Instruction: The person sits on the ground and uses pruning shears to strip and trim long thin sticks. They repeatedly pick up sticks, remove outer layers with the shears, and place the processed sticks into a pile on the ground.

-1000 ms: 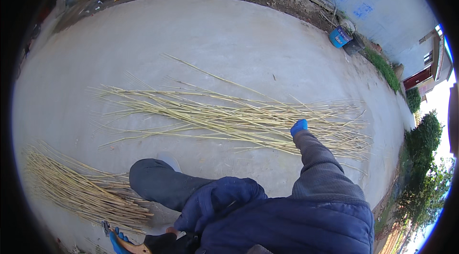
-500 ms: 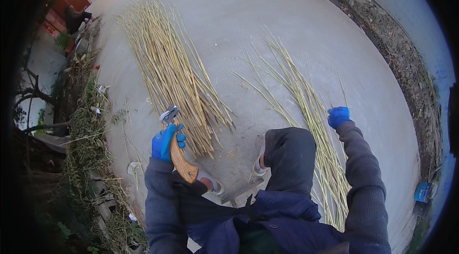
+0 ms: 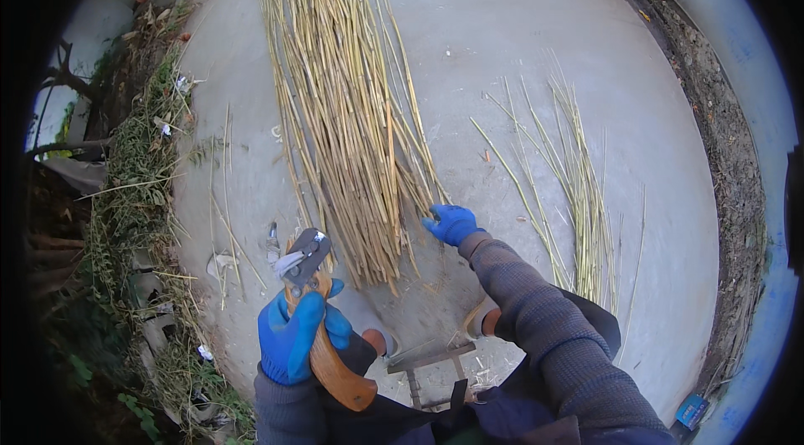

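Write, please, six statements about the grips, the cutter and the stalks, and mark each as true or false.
1. The left grip holds a cutter. True.
2. The right grip is ungloved. False: it is gloved in blue.
3. The cutter's handle is brown. True.
4. The big pile of stalks lies left of the small pile. True.
5. The right grip is nearer to the small pile. False: the big pile is nearer.
6. The piles touch. False: ground lies between them.

no legible txt, blue bucket (image 3: pixel 691 411) w/ print, too sm.
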A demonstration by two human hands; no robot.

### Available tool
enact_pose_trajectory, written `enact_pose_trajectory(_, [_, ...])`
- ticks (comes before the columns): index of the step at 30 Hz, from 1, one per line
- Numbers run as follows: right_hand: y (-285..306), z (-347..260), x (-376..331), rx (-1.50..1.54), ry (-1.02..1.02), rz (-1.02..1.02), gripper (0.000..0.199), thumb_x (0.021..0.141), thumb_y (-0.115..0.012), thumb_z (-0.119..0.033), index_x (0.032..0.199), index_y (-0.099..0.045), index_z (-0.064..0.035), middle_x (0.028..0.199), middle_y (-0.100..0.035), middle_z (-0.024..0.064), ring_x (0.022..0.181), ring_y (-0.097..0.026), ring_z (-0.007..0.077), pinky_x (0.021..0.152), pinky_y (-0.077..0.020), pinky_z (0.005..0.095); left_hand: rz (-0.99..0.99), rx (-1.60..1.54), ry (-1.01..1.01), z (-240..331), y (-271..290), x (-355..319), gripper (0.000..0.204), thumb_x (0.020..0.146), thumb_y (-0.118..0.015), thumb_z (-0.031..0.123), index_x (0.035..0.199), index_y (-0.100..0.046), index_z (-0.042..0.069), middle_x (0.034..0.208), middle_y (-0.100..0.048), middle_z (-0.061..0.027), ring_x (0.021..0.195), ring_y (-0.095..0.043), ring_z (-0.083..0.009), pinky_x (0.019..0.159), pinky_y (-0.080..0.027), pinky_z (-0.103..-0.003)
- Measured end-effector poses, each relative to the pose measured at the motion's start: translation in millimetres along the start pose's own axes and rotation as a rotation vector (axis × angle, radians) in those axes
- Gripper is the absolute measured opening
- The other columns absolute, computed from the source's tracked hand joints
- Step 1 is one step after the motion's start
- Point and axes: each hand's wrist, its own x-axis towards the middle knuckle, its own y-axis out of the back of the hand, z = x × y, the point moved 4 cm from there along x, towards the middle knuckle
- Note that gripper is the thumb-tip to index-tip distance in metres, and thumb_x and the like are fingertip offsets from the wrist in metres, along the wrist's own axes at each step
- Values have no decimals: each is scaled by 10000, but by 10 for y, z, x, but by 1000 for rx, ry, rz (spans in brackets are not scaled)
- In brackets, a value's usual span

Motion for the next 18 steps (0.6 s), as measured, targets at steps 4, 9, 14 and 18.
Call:
enact_pose_trajectory(4, [-496,-403,376,78,-132,54,617,847,-563,-576,1220,-602,-86,1079,-680,183,1011,-648,345,889,-484,449,-8,-18,147,-7,-66,-30,416,921,-592,270,1142,-566,-81,700,-635,-117,565,-611,-185,512,-490,-276])
enact_pose_trajectory(9, [-697,-481,774,123,-262,-21,459,819,-603,-460,1062,-635,-71,1062,-676,202,1012,-652,350,860,-491,459,-2,-31,158,29,-119,-5,280,927,-580,140,1123,-556,-59,752,-650,-118,630,-626,-175,596,-521,-283])
enact_pose_trajectory(14, [-708,-253,805,358,-271,-36,322,805,-630,-343,957,-677,-63,919,-699,184,869,-673,338,751,-525,400,7,-17,163,1,-67,40,344,911,-567,158,1151,-555,-88,756,-649,-124,601,-617,-186,557,-508,-299])
enact_pose_trajectory(18, [-415,-275,573,931,-287,-111,173,826,-659,-202,877,-687,-40,792,-690,102,724,-642,203,708,-527,337,-47,76,102,-3,-19,25,323,929,-550,135,1160,-567,-91,757,-661,-125,617,-622,-179,582,-516,-297])
